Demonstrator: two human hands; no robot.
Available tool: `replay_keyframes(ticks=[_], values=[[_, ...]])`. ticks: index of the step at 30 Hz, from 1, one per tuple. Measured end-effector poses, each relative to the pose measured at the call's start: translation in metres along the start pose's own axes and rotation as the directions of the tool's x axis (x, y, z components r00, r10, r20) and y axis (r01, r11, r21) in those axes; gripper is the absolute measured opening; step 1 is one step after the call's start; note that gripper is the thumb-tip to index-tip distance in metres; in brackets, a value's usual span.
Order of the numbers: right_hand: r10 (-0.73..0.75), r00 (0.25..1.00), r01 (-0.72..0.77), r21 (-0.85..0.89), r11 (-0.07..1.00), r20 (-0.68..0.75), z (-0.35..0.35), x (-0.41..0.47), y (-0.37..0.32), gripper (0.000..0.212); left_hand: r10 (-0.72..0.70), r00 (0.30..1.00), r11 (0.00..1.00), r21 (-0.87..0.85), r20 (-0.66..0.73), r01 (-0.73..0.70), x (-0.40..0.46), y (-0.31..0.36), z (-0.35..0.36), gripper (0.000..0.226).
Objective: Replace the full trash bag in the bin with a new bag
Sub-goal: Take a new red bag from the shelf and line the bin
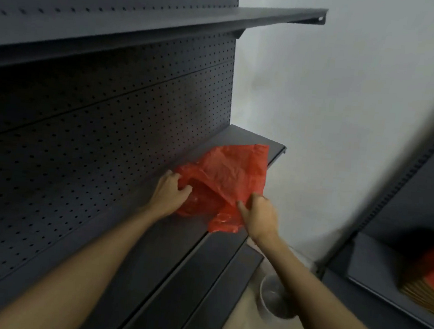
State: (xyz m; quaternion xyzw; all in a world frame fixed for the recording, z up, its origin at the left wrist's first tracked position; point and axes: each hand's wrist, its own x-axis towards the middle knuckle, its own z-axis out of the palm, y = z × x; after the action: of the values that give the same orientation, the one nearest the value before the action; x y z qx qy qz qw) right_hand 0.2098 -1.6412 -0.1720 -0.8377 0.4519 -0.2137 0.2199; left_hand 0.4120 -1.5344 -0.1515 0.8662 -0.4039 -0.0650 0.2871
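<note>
Red trash bag [231, 177], bearing no readable writing, lies on the shelf [167, 238]; left hand [170, 195] and right hand [260, 215] each grasp it.

We count one red bag [232, 176], two hands, two dark shelves at left, one white bin [273, 299] lower right.

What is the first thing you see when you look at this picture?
The bright red plastic bag jumps out first, lying crumpled on the dark shelf near its far end. The left hand and the right hand each hold it from a side. Down on the floor by the right arm stands a small round bin.
</note>
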Motion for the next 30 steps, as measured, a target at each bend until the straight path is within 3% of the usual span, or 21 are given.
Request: replay_keyframes(ticks=[4,6,8,10,13,15,18,22,30], values=[[0.205,0.975,-0.198,0.085,0.976,-0.081,-0.042,0.009,0.053,0.013,0.113,0.993,0.988,-0.102,-0.016,-0.114,0.007,0.062,0.033,0.039],[0.291,0.948,-0.274,0.135,0.952,-0.126,-0.058,0.004,0.08,0.021,0.142,0.99,0.981,-0.131,-0.012,-0.142,0.006,0.089,0.052,0.048],[0.371,0.916,-0.345,0.17,0.923,-0.155,-0.069,-0.005,0.106,0.025,0.153,0.988,0.974,-0.17,0.011,-0.149,0.004,0.112,0.072,0.042],[0.464,0.872,-0.437,0.179,0.882,-0.156,-0.076,-0.016,0.132,0.024,0.126,0.99,0.972,-0.208,0.066,-0.11,-0.002,0.131,0.092,0.027],[0.57,0.808,-0.552,0.15,0.82,-0.147,-0.083,-0.032,0.165,0.016,0.039,0.971,0.965,-0.261,0.235,0.024,-0.016,0.15,0.123,0.048],[0.604,0.781,-0.591,0.123,0.797,-0.159,-0.086,-0.043,0.182,0.015,0.022,0.934,0.968,-0.241,0.357,0.069,-0.023,0.157,0.144,0.043],[0.648,0.74,-0.639,0.111,0.761,-0.18,-0.084,-0.06,0.206,0.022,0.047,0.894,0.972,-0.226,0.446,0.061,-0.036,0.166,0.172,0.013],[0.693,0.701,-0.694,0.065,0.717,-0.169,-0.074,-0.08,0.238,0.029,0.076,0.877,0.964,-0.259,0.475,0.057,-0.052,0.172,0.211,0.018],[0.756,0.651,-0.758,-0.014,0.652,-0.065,-0.027,-0.082,0.31,0.029,-0.066,0.835,0.957,-0.202,0.546,0.208,-0.056,0.155,0.304,0.015]])
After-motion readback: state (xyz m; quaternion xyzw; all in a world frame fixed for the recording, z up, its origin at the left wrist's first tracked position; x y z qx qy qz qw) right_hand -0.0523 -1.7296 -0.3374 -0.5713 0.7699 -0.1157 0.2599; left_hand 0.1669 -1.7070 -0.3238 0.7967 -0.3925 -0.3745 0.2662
